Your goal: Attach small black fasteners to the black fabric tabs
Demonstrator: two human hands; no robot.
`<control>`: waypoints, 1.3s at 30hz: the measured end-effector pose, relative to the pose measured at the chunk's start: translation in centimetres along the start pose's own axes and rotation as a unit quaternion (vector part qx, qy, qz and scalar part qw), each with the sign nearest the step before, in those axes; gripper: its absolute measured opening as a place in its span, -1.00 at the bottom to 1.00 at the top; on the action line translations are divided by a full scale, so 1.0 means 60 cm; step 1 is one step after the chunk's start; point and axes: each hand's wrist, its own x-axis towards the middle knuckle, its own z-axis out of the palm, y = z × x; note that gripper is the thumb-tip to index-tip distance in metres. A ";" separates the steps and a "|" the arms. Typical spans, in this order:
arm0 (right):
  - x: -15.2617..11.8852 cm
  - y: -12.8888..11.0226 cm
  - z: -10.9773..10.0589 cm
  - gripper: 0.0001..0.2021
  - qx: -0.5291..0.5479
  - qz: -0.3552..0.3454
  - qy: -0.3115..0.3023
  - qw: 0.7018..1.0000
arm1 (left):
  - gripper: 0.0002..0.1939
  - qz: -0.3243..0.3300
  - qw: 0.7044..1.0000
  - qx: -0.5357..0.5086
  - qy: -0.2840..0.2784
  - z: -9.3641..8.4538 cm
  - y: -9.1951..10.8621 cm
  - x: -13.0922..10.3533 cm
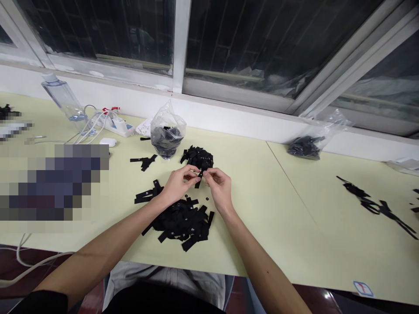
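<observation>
My left hand [178, 182] and my right hand [220, 185] meet above the table, each with thumb and fingers pinched on one short black fabric strip [198, 184]. A small pale mark shows on the strip near my right thumb. Just beyond my fingers sits a compact heap of black strips [197, 156]. Nearer to me, below my hands, spreads a larger loose pile of black strips [181, 222], several with white marks. Between the two heaps lie two small black rings, one ring [207, 199] by my right hand and another ring [186, 196] by my left.
A clear bag of black pieces [167, 137] stands behind the heaps, with loose strips [144, 161] beside it. Left are a water bottle [67, 100], a power strip [118, 124] with cables and a white case [108, 142]. Right are another bag [306, 146] and black straps [376, 205].
</observation>
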 end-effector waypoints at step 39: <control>-0.048 -0.067 -0.131 -0.89 -0.241 -0.025 -0.406 0.881 | -0.50 0.142 0.945 0.282 0.081 -0.066 -0.018 0.021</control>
